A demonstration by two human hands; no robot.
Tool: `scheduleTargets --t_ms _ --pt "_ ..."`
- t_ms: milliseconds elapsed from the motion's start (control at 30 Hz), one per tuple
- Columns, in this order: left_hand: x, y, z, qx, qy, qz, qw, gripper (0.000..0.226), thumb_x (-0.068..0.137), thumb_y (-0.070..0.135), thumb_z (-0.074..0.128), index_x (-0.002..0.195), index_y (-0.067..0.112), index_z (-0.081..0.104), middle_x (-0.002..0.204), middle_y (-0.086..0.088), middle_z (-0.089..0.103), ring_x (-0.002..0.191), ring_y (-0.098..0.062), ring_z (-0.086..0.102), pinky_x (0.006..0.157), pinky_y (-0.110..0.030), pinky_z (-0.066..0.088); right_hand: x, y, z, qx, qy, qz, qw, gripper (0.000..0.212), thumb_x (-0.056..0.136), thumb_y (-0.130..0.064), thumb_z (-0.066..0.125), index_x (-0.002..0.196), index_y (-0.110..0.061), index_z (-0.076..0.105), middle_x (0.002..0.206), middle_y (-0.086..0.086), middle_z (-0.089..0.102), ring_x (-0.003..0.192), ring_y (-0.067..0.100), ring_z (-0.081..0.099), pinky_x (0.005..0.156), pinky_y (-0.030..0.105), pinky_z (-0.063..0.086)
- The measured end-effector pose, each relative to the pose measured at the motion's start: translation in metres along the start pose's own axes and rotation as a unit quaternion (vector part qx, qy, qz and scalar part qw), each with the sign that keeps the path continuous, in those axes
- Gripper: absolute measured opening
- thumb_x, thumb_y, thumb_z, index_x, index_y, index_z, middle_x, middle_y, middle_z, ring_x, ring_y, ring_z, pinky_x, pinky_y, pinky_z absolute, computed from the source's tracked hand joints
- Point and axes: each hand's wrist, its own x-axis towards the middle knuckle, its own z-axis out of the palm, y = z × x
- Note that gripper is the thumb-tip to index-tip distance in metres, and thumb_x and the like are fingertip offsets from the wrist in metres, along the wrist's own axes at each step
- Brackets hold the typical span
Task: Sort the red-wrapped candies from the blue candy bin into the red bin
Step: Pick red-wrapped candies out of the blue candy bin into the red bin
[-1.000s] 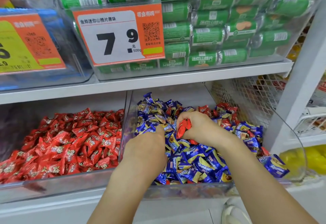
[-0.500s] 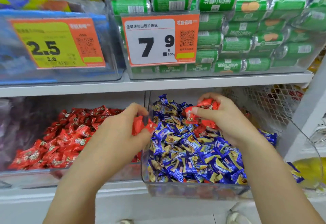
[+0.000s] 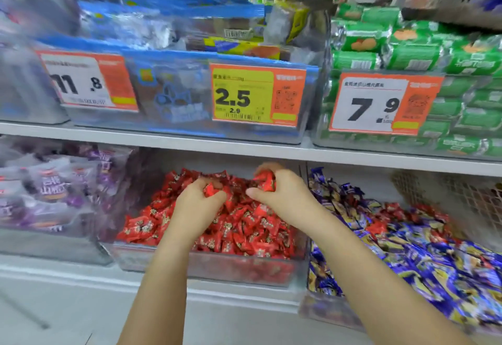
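Observation:
Both hands hover over the clear red bin point(image 3: 206, 266), which is heaped with red-wrapped candies point(image 3: 244, 225). My left hand point(image 3: 198, 203) grips a few red candies point(image 3: 210, 190) in curled fingers. My right hand point(image 3: 277, 195) holds another bunch of red candies point(image 3: 264, 181) above the pile's back. To the right stands the blue candy bin point(image 3: 326, 309), full of blue wrappers point(image 3: 434, 268) with some red candies point(image 3: 391, 209) mixed in near its back.
The white shelf board point(image 3: 244, 149) hangs low over both bins, carrying price tags point(image 3: 255, 94) and green packs point(image 3: 407, 54). A bin of purple bags point(image 3: 49, 190) sits left of the red bin. A wire mesh basket point(image 3: 461, 195) is at far right.
Both hands have carried their red candies leftward from the blue bin to above the red bin. The view has swung left and tilted.

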Motion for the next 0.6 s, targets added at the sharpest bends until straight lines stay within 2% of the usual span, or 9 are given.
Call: scheduleTargets --t_ms 67,100,167,267,367,433,500,567,600 --pt "-0.002 0.001 0.001 -0.012 -0.021 0.002 1.0 0.019 0.084 0.033 0.064 0.101 0.025 0.06 0.09 -0.001 0.064 0.077 -0.019 0.057 0.073 -0.034 0.048 0.001 0.009 -0.001 -0.064 -0.11 0.0 0.992 0.062 0.081 -0.044 0.069 0.136 -0.028 0.044 0.128 -0.007 0.054 0.118 0.011 0.051 0.092 0.019 0.04" --pt "-0.003 0.003 0.001 -0.033 -0.036 0.001 0.999 0.027 0.086 0.04 0.062 0.109 0.026 0.058 0.099 0.004 0.062 0.089 -0.016 0.057 0.079 -0.032 0.045 -0.002 0.011 -0.003 -0.093 -0.13 -0.006 0.987 0.068 0.081 -0.049 0.067 0.14 -0.03 0.039 0.137 -0.006 0.048 0.125 0.012 0.046 0.1 0.024 0.038" --pt "-0.003 0.009 -0.002 -0.106 -0.046 -0.014 0.993 0.041 0.089 0.047 0.055 0.125 0.026 0.054 0.117 0.01 0.055 0.108 -0.011 0.05 0.09 -0.028 0.036 -0.014 0.015 -0.01 -0.127 -0.096 -0.025 0.987 0.062 0.084 -0.051 0.062 0.139 -0.034 0.04 0.139 -0.005 0.046 0.124 0.012 0.046 0.1 0.025 0.038" --pt "0.001 0.012 -0.008 -0.145 0.033 -0.031 0.988 0.039 0.094 0.035 0.051 0.129 0.017 0.054 0.125 0.002 0.055 0.11 -0.015 0.049 0.089 -0.027 0.033 -0.04 0.028 -0.025 -0.135 -0.016 -0.059 0.989 0.04 0.09 -0.045 0.056 0.129 -0.038 0.049 0.131 -0.015 0.047 0.122 0.004 0.043 0.095 0.019 0.032" --pt "-0.001 0.009 -0.008 -0.041 0.062 0.001 0.997 0.038 0.094 0.032 0.05 0.126 0.013 0.056 0.117 0.004 0.056 0.111 -0.016 0.05 0.087 -0.025 0.032 -0.061 0.054 -0.039 -0.107 0.014 -0.048 0.993 0.031 0.092 -0.046 0.051 0.122 -0.043 0.052 0.129 -0.023 0.044 0.124 0.0 0.04 0.101 0.023 0.033" --pt "-0.009 0.008 0.005 0.088 -0.023 0.088 0.992 0.055 0.085 0.054 0.048 0.129 0.022 0.056 0.129 0.001 0.057 0.121 -0.02 0.049 0.098 -0.027 0.034 -0.07 0.07 -0.041 -0.102 0.02 -0.03 0.994 0.042 0.088 -0.057 0.044 0.128 -0.046 0.047 0.138 -0.022 0.04 0.13 -0.001 0.035 0.109 0.029 0.03" --pt "-0.016 0.007 0.027 0.266 -0.168 0.145 0.938 0.068 0.073 0.071 0.044 0.133 0.039 0.049 0.147 0.004 0.039 0.139 -0.027 0.028 0.115 -0.045 0.021 -0.076 0.079 -0.038 -0.088 0.01 -0.018 0.996 0.054 0.083 -0.065 0.037 0.134 -0.048 0.038 0.142 -0.026 0.034 0.132 -0.003 0.031 0.111 0.027 0.028" --pt "-0.019 0.005 0.045 0.395 -0.261 0.142 0.869 0.06 0.079 0.062 0.053 0.136 0.049 0.038 0.158 0.007 0.012 0.146 -0.027 0.0 0.114 -0.058 -0.001 -0.082 0.085 -0.033 -0.093 -0.014 -0.012 0.996 0.055 0.084 -0.063 0.033 0.137 -0.049 0.03 0.136 -0.03 0.03 0.133 -0.002 0.031 0.104 0.02 0.028" --pt "-0.014 0.003 0.047 0.414 -0.278 0.132 0.857 0.058 0.083 0.055 0.056 0.137 0.05 0.037 0.159 0.007 0.005 0.146 -0.025 -0.006 0.113 -0.06 -0.004 -0.083 0.086 -0.031 -0.105 -0.028 -0.005 0.994 0.056 0.086 -0.061 0.032 0.14 -0.048 0.026 0.134 -0.028 0.031 0.132 0.003 0.036 0.1 0.017 0.029"
